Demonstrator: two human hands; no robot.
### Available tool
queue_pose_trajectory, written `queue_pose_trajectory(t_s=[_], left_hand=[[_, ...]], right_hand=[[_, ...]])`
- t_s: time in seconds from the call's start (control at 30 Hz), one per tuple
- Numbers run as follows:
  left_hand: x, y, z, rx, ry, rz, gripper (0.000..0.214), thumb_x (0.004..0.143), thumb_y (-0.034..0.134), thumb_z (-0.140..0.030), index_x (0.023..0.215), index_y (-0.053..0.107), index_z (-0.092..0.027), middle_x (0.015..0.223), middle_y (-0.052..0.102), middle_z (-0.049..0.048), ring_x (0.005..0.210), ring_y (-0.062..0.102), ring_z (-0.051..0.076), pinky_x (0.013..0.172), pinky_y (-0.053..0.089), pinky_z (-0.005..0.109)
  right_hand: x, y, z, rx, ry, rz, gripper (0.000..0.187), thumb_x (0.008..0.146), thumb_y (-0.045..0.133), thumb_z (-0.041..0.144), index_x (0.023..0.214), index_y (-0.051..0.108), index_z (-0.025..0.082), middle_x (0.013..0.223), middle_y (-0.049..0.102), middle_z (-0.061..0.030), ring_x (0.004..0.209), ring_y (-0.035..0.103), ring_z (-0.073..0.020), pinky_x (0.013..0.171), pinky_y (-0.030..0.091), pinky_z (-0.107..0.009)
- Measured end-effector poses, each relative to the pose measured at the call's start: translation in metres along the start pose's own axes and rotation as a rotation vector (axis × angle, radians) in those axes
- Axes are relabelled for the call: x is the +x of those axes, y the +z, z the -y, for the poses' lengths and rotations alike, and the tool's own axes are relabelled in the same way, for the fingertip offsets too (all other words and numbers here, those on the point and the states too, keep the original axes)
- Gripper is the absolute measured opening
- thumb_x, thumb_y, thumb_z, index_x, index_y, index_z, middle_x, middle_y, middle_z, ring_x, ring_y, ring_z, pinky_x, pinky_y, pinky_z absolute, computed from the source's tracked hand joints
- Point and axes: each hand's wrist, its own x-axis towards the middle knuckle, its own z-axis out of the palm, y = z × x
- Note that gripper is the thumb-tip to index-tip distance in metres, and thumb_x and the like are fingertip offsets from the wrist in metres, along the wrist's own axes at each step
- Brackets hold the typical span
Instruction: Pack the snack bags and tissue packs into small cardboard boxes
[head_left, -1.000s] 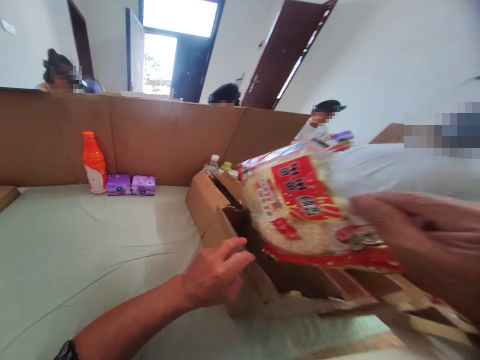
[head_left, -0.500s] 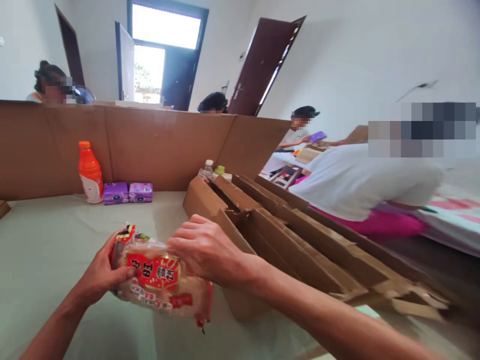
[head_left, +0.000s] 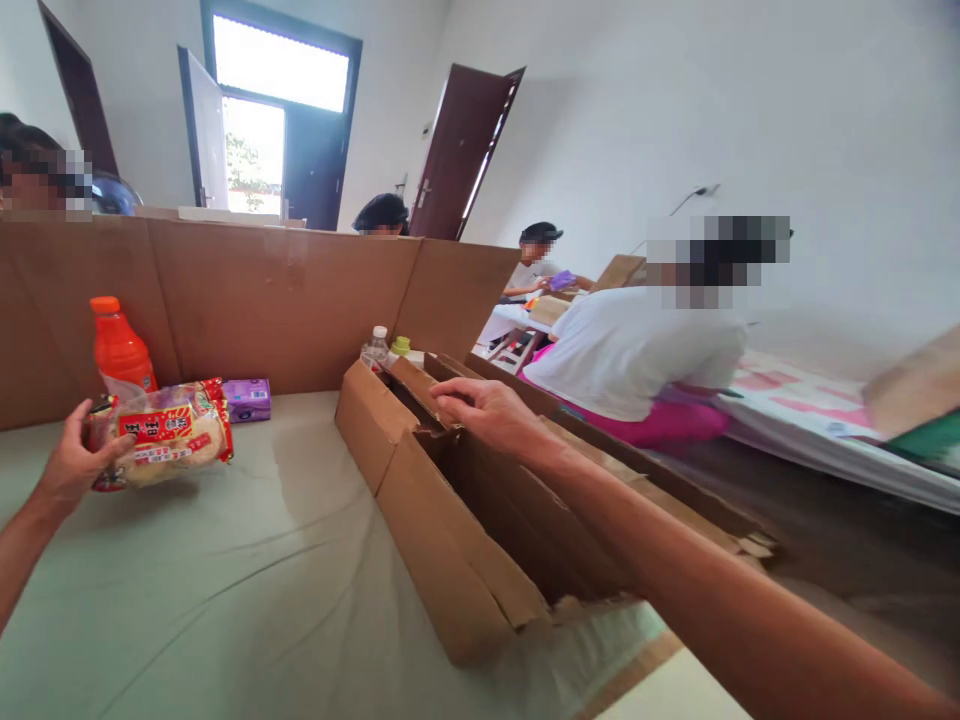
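My left hand (head_left: 71,465) grips a clear snack bag (head_left: 169,432) with red labels, holding it just above the pale green cloth at the left. The bag sits in front of an orange drink bottle (head_left: 120,350) and a purple pack (head_left: 247,398). Over the open cardboard box (head_left: 442,540) reaches my right hand (head_left: 480,410), palm down, with its fingers spread and nothing in it. Two bottle tops (head_left: 386,348) stick up at the far end of the box.
A tall cardboard partition (head_left: 277,300) walls off the back of the cloth-covered table (head_left: 225,590). A person in a white top (head_left: 637,350) sits to the right, others work behind the partition. Doors stand open at the back.
The snack bag went from both hands near the middle to my left hand alone, far left by the orange bottle. My right hand let go and moved over the box.
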Motion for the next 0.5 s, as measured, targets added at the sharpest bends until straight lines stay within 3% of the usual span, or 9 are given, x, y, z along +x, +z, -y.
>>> queue_pose_trajectory(t_s=[0.1, 0.27, 0.37, 0.43, 0.5], left_hand=[[0.013, 0.014, 0.009, 0.086, -0.003, -0.023, 0.078, 0.073, 0.072, -0.054, 0.134, 0.042, -0.016, 0.127, 0.062, 0.0102, 0.127, 0.054, 0.041, 0.101, 0.05, 0.055], [-0.021, 0.045, 0.009, 0.25, 0.142, -0.084, 0.065, 0.076, 0.071, -0.04, 0.132, 0.045, -0.018, 0.145, 0.048, 0.0095, 0.145, 0.03, 0.045, 0.121, 0.024, 0.062], [-0.045, 0.078, -0.02, 0.3, 0.409, -0.066, 0.053, 0.082, 0.065, -0.035, 0.13, 0.049, -0.019, 0.152, 0.041, 0.0119, 0.146, 0.03, 0.043, 0.121, 0.025, 0.061], [-0.058, 0.108, -0.055, 0.245, 0.615, 0.072, 0.049, 0.086, 0.059, -0.028, 0.132, 0.049, -0.018, 0.153, 0.041, 0.0157, 0.143, 0.039, 0.038, 0.117, 0.034, 0.058], [-0.068, 0.143, -0.097, 0.137, 0.714, 0.282, 0.052, 0.088, 0.052, -0.02, 0.14, 0.044, -0.02, 0.157, 0.036, 0.017, 0.124, 0.059, 0.028, 0.105, 0.05, 0.047]], right_hand=[[0.012, 0.009, -0.002, -0.032, 0.007, 0.051, 0.031, 0.089, 0.044, 0.024, 0.1, 0.072, 0.014, 0.088, 0.074, -0.0057, 0.076, 0.065, -0.0176, 0.068, 0.046, -0.025], [0.024, 0.017, -0.001, -0.093, 0.01, 0.162, 0.02, 0.087, 0.05, 0.023, 0.087, 0.068, 0.015, 0.089, 0.072, -0.0091, 0.08, 0.062, -0.0195, 0.068, 0.042, -0.026], [0.031, 0.017, 0.0, -0.099, 0.01, 0.224, 0.019, 0.087, 0.05, 0.02, 0.088, 0.069, 0.015, 0.092, 0.072, -0.0106, 0.084, 0.064, -0.0207, 0.07, 0.042, -0.026], [0.034, 0.017, 0.003, -0.082, -0.006, 0.258, 0.022, 0.087, 0.049, 0.017, 0.091, 0.07, 0.015, 0.092, 0.073, -0.0092, 0.086, 0.065, -0.0203, 0.073, 0.044, -0.026], [0.034, 0.017, 0.008, -0.05, -0.034, 0.285, 0.028, 0.09, 0.044, 0.017, 0.1, 0.071, 0.017, 0.091, 0.074, -0.0065, 0.084, 0.066, -0.0183, 0.073, 0.046, -0.024]])
